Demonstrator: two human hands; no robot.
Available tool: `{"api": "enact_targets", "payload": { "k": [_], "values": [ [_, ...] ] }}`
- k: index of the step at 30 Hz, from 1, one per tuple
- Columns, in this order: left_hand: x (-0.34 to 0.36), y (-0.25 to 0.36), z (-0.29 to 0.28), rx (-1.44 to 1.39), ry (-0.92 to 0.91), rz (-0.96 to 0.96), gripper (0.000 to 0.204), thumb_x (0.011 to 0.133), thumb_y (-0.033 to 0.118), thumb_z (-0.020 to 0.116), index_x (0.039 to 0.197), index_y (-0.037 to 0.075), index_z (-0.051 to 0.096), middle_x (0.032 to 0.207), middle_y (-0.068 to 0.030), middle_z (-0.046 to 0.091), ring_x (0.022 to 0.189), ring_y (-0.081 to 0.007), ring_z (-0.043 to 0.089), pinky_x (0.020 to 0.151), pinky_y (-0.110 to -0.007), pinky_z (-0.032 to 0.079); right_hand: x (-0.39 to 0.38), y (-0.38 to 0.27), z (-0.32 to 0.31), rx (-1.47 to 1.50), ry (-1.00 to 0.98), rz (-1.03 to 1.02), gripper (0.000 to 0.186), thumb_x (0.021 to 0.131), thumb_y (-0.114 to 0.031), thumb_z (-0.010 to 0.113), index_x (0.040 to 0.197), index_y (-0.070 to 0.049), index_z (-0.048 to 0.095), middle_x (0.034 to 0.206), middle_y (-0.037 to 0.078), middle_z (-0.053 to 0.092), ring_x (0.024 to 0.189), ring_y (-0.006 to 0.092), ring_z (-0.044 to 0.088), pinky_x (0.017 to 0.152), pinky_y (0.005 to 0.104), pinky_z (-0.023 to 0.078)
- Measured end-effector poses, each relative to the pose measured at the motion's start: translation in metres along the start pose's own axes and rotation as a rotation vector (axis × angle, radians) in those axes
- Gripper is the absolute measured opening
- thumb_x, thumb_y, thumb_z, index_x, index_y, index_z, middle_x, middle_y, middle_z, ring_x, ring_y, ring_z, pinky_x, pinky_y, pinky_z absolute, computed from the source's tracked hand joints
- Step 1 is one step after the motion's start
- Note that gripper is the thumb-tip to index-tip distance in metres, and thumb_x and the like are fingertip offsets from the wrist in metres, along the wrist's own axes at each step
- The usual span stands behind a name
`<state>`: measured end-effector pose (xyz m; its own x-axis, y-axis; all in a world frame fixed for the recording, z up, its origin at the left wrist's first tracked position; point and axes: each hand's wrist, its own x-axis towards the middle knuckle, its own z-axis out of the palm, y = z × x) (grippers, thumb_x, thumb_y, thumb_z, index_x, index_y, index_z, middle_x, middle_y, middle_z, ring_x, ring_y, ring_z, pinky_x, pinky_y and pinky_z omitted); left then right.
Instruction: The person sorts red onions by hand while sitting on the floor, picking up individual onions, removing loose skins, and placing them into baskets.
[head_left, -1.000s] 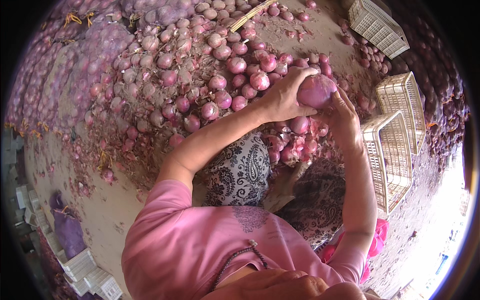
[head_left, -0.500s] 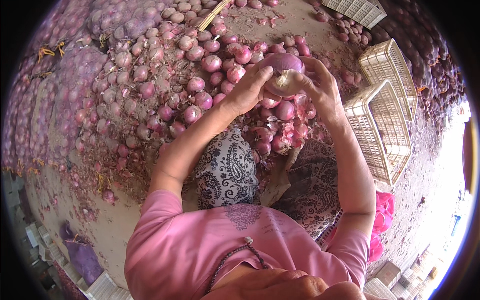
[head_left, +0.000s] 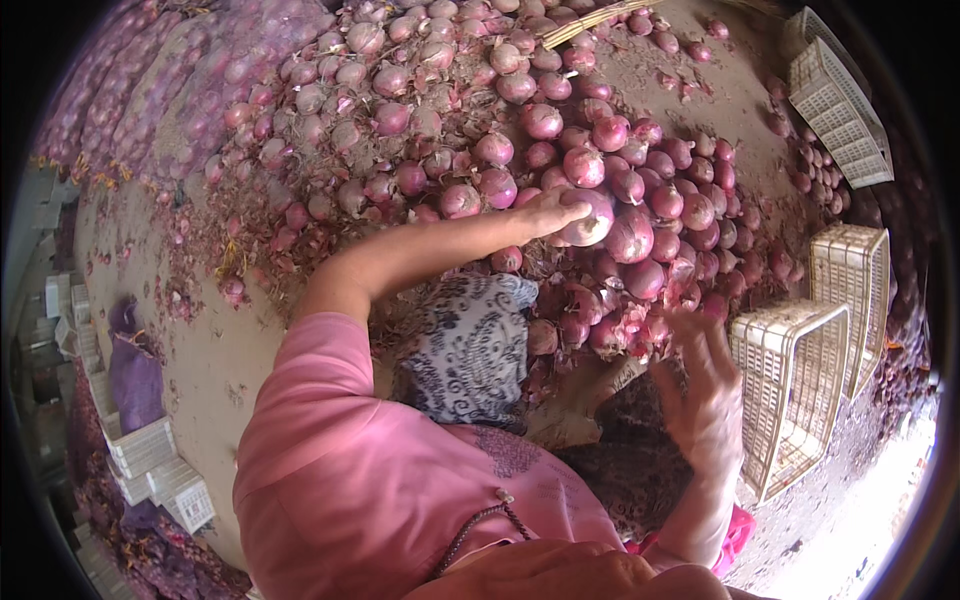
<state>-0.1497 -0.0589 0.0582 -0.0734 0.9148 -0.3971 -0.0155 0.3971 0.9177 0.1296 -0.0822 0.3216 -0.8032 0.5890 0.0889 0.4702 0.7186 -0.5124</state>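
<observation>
My left hand point(head_left: 548, 214) reaches out over the heap, its fingers closed on a red onion point(head_left: 587, 219) with a pale end. Around and under it lies a pile of red onions point(head_left: 630, 236), several with short dry necks. Loose papery skins point(head_left: 640, 325) lie among the onions in front of my knees. My right hand point(head_left: 698, 385) is drawn back over my right knee, somewhat blurred, with the fingers apart and no onion in it.
White plastic crates point(head_left: 790, 400) stand at the right, with another crate point(head_left: 840, 110) farther off. Filled purple mesh sacks point(head_left: 190, 90) line the far left. A bundle of straw-coloured sticks point(head_left: 598, 22) lies beyond the onions. Pink cloth point(head_left: 738, 540) is beside my right arm.
Both hands were together on one large onion. My right hand has let go and come back toward my knee; my left hand now holds an onion over the heap. The view has turned.
</observation>
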Motion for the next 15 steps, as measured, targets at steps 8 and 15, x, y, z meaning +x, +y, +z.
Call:
{"api": "enact_targets", "payload": {
  "k": [8,15],
  "values": [
    [0.113,-0.02,-0.153,0.928,0.365,-0.045,0.074,0.089,0.048,0.062,0.141,0.0,0.042,0.131,-0.0243,0.058,0.119,-0.0346,0.059,0.102,-0.043,0.047,-0.007,0.039,-0.005,-0.033,-0.247,-0.025,0.056,0.076,-0.011,0.074,0.129,-0.006,0.054,0.11,0.016,0.059,0.091,0.0341,0.064,0.077,0.0434,0.054],
    [0.221,-0.017,-0.244,1.044,0.797,0.039,0.061,0.088,0.034,0.064,0.138,0.004,0.046,0.145,-0.0205,0.045,0.134,-0.0348,0.044,0.114,-0.042,0.035,0.03,0.124,0.015,-0.003,-0.378,0.154,0.058,0.078,-0.017,0.072,0.131,-0.006,0.052,0.111,0.017,0.059,0.09,0.0333,0.065,0.077,0.0434,0.054]
  ]
}}
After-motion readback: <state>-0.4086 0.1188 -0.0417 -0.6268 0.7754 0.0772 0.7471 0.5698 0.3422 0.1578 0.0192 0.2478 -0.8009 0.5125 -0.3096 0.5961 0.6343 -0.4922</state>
